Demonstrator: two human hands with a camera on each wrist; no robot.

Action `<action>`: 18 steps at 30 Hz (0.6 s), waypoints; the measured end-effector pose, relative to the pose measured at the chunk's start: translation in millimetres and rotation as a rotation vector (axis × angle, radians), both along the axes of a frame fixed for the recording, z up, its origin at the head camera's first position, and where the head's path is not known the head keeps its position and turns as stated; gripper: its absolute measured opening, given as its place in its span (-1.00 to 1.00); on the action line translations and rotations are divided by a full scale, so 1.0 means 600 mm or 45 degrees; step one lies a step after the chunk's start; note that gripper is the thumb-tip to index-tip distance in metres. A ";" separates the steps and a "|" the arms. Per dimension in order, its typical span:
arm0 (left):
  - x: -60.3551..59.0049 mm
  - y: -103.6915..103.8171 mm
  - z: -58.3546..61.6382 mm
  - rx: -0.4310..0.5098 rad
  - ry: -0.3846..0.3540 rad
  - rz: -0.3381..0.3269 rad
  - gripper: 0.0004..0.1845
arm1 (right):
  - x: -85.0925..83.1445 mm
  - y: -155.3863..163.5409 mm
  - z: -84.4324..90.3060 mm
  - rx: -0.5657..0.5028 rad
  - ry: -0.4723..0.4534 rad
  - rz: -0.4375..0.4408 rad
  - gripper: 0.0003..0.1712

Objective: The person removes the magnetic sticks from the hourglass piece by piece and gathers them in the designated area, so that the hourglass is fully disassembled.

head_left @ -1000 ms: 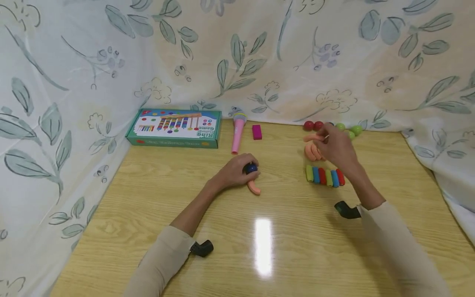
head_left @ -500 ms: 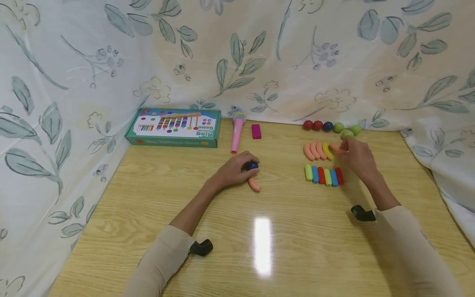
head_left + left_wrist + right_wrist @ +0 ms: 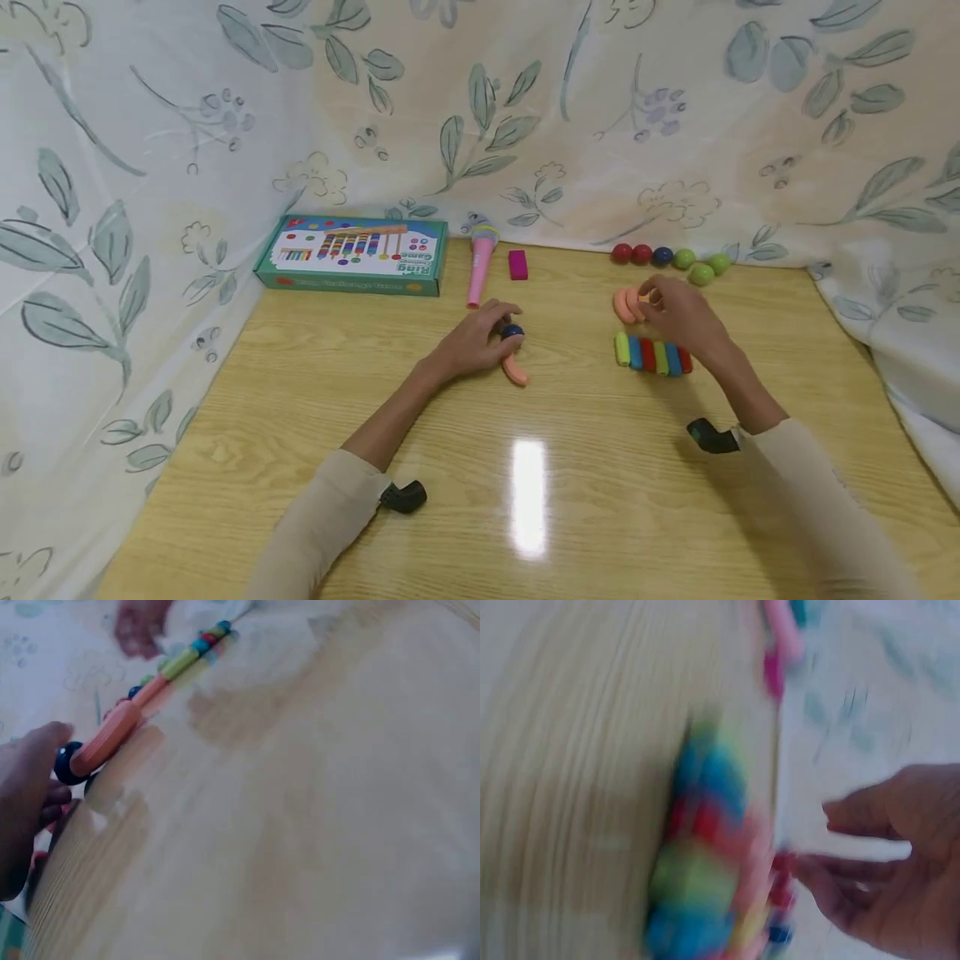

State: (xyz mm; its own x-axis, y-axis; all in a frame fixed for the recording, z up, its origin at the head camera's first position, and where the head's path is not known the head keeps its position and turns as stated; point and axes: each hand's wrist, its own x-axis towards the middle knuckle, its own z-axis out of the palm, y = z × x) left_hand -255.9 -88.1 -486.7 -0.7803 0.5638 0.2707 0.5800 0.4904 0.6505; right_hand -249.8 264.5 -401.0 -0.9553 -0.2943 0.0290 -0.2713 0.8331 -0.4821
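Observation:
In the head view, my left hand (image 3: 474,340) is around a dark blue ball (image 3: 513,331), with its fingers spread loosely about it. A curved orange piece (image 3: 515,371) lies against the ball on the near side; in the left wrist view, this curved orange piece (image 3: 109,737) lies right at the ball. My right hand (image 3: 684,315) is over a row of curved orange pieces (image 3: 622,307) and covers part of it. Seen from the right wrist, its thumb and fingers are apart with nothing between them.
Coloured cylinders (image 3: 648,355) lie in a row just nearer. Red balls (image 3: 622,253), a blue ball (image 3: 662,256) and green balls (image 3: 702,274) line the back. Further left are a magenta block (image 3: 518,265), a pink toy microphone (image 3: 480,267) and a game box (image 3: 349,257).
My right hand first moved right with a curved orange piece, laying bare the row and a yellow piece, then came back left over it. My left fingers have loosened around the blue ball.

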 end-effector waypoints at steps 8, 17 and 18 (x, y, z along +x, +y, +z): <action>0.026 0.007 0.031 -0.153 -0.138 0.179 -0.53 | 0.033 -0.174 0.003 0.066 -0.118 0.478 -0.76; 0.014 0.040 0.046 -0.348 -0.098 0.147 -0.56 | 0.077 -0.251 -0.036 0.157 -0.140 0.418 -0.63; 0.013 0.044 0.048 -0.347 -0.096 0.151 -0.58 | 0.080 -0.251 -0.035 0.145 -0.123 0.407 -0.59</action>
State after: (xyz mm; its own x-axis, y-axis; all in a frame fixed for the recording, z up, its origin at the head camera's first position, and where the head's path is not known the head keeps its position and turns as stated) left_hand -248.2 -61.5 -458.2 -0.8570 0.5118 0.0608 0.4636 0.7138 0.5249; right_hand -201.8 113.9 -422.1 -0.8110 -0.5751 -0.1072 -0.4848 0.7633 -0.4270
